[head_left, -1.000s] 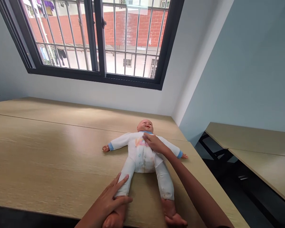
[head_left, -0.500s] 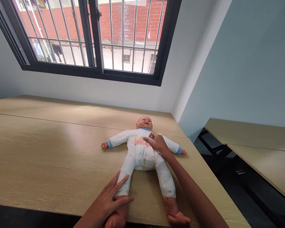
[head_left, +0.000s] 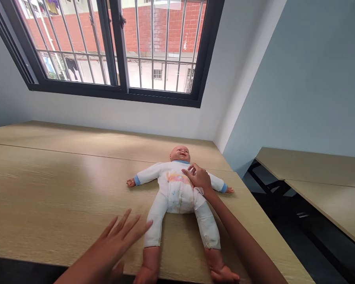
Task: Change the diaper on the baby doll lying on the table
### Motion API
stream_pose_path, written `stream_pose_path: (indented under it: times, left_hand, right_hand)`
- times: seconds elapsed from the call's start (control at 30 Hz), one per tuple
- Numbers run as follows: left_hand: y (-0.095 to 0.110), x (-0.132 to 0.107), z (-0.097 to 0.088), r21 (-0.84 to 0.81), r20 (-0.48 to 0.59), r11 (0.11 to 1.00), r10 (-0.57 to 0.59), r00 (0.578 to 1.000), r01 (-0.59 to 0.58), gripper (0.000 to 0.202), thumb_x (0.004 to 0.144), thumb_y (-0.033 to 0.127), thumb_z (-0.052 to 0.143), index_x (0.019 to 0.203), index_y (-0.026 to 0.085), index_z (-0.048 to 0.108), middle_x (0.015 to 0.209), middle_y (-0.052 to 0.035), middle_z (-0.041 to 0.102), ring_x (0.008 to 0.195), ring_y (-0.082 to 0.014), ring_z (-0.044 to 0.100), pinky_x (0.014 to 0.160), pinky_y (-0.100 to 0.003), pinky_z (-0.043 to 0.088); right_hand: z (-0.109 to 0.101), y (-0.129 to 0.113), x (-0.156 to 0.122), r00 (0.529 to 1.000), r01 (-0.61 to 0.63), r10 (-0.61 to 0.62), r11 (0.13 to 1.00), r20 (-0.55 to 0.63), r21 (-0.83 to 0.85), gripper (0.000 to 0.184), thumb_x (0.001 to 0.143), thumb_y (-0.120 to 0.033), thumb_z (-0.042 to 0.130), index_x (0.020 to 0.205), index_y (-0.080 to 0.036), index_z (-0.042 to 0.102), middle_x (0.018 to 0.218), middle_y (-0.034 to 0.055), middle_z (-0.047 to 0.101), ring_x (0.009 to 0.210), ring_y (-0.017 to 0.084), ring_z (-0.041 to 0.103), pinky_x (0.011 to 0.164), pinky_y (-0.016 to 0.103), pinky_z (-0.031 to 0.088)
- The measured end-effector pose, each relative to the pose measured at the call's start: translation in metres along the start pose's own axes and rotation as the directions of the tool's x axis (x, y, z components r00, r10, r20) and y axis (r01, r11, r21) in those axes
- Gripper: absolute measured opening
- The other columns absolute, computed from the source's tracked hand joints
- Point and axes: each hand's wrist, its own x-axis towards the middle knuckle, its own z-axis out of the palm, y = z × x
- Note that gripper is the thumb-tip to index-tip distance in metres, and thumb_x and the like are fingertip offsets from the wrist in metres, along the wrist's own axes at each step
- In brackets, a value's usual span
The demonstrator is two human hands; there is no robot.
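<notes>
Doll [head_left: 180, 199] flat on its back on the table [head_left: 62, 189], face up, head toward the window [head_left: 162, 97], feet at the near edge. My right hand [head_left: 199, 178] is at its chest, fingers half curled, beside the print [head_left: 176, 177]; can't tell whether it pinches the suit [head_left: 177, 207] or just rests there. My left hand [head_left: 118, 234] is blurred, fingers spread, nothing in its grasp that I can see, next to one leg [head_left: 154, 230]; fingertip contact unclear.

I read the step as handling at the chest. For that I'd want light fingertips, a low wrist, no drag toward the edge. Left hand would do better laid flat on that leg, so the body can't slide. Feet at the edge are the weak spot.

In the way: right forearm [head_left: 242, 240] runs alongside the other leg, and the hand hides part of the shoulder and side. One doll hand [head_left: 230, 189] lies near the table's right edge. Beyond: dark gap, then second table [head_left: 328, 167], well apart. Wall [head_left: 136, 114] behind blocks nothing.
</notes>
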Motion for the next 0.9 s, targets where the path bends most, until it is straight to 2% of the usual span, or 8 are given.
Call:
stream_pose_path:
  times: [0.1,0.17,0.23,0.4,0.53,0.63,0.73,0.9]
  left_hand:
    - [0.023,0.043,-0.039,0.036,-0.084,0.997,0.075,0.994,-0.072,0.074,0.087,0.011,0.051,0.15,0.039,0.026,0.155,0.0009,0.038,0.142,-0.0298,0.035,0.111,-0.053,0.037]
    - [0.039,0.085,-0.043,0.01,-0.074,0.972,0.235,0.969,-0.235,0.05,0.094,0.023,0.05,0.142,0.035,0.043,0.146,0.0019,0.049,0.142,-0.0256,0.035,0.116,-0.05,0.031]
    - [0.048,0.126,-0.03,-0.004,-0.034,0.912,0.411,0.911,-0.411,0.038,0.097,0.036,0.048,0.135,0.031,0.051,0.139,-0.0005,0.056,0.139,-0.0237,0.04,0.114,-0.047,0.033]
    - [0.04,0.195,0.019,0.067,0.022,0.833,0.549,0.835,-0.549,0.052,0.09,0.042,0.057,0.138,0.025,0.047,0.14,-0.0074,0.054,0.132,-0.0296,0.045,0.11,-0.051,0.033]
    - [0.037,0.212,0.036,0.164,0.103,0.771,0.607,0.788,-0.616,0.051,0.08,0.026,0.064,0.128,0.018,0.05,0.115,-0.0099,0.064,0.106,-0.0272,0.056,0.105,-0.05,0.036]
    - [0.036,0.212,0.043,0.209,0.059,0.798,0.567,0.821,-0.566,0.037,0.072,0.012,0.06,0.109,0.017,0.056,0.106,-0.0081,0.062,0.096,-0.0245,0.055,0.102,-0.048,0.036]
    - [0.03,0.209,0.047,0.163,-0.023,0.854,0.505,0.863,-0.495,0.04,0.068,0.011,0.058,0.107,0.019,0.053,0.109,-0.0071,0.06,0.099,-0.0246,0.051,0.1,-0.046,0.036]
    - [0.027,0.207,0.049,0.131,-0.029,0.854,0.51,0.86,-0.503,0.041,0.065,0.012,0.059,0.105,0.019,0.052,0.109,-0.0068,0.06,0.1,-0.0244,0.05,0.102,-0.046,0.034]
  right_hand:
    - [0.002,-0.003,0.001,1.0,0.001,-0.001,1.0,-0.023,-0.001,0.037,0.086,-0.059,0.058,0.083,-0.022,0.058,0.066,-0.0013,0.062,0.063,0.017,0.058,0.055,0.024,0.028]
    - [0.001,-0.001,0.0,0.998,0.014,-0.013,1.0,-0.066,0.02,0.039,0.09,-0.059,0.05,0.081,-0.022,0.057,0.066,-0.0004,0.061,0.063,0.017,0.056,0.055,0.025,0.028]
    - [-0.003,0.005,-0.003,0.993,0.036,-0.03,0.998,-0.112,0.053,0.042,0.094,-0.057,0.039,0.077,-0.021,0.053,0.067,0.0012,0.06,0.064,0.018,0.055,0.057,0.026,0.031]
    - [-0.017,0.041,-0.024,0.992,0.014,-0.003,0.996,-0.122,0.087,0.043,0.096,-0.051,0.03,0.072,-0.021,0.048,0.067,0.0034,0.061,0.061,0.018,0.056,0.061,0.028,0.038]
    - [-0.026,0.064,-0.035,0.998,-0.021,0.026,0.996,-0.05,0.092,0.035,0.094,-0.044,0.035,0.077,-0.02,0.055,0.069,0.0049,0.065,0.062,0.021,0.061,0.063,0.03,0.043]
    - [-0.032,0.071,-0.038,1.0,0.001,-0.002,0.996,0.008,0.084,0.025,0.09,-0.034,0.043,0.081,-0.019,0.06,0.08,0.0068,0.07,0.076,0.023,0.065,0.072,0.033,0.047]
    - [-0.033,0.073,-0.041,0.995,0.044,-0.053,0.994,0.089,0.098,0.017,0.083,-0.023,0.051,0.092,-0.018,0.064,0.095,0.007,0.072,0.09,0.023,0.066,0.081,0.033,0.049]
    - [-0.016,0.074,-0.047,0.981,0.138,-0.126,0.988,0.146,-0.075,0.028,0.081,-0.015,0.058,0.109,-0.016,0.063,0.112,0.0102,0.068,0.105,0.026,0.061,0.091,0.037,0.047]
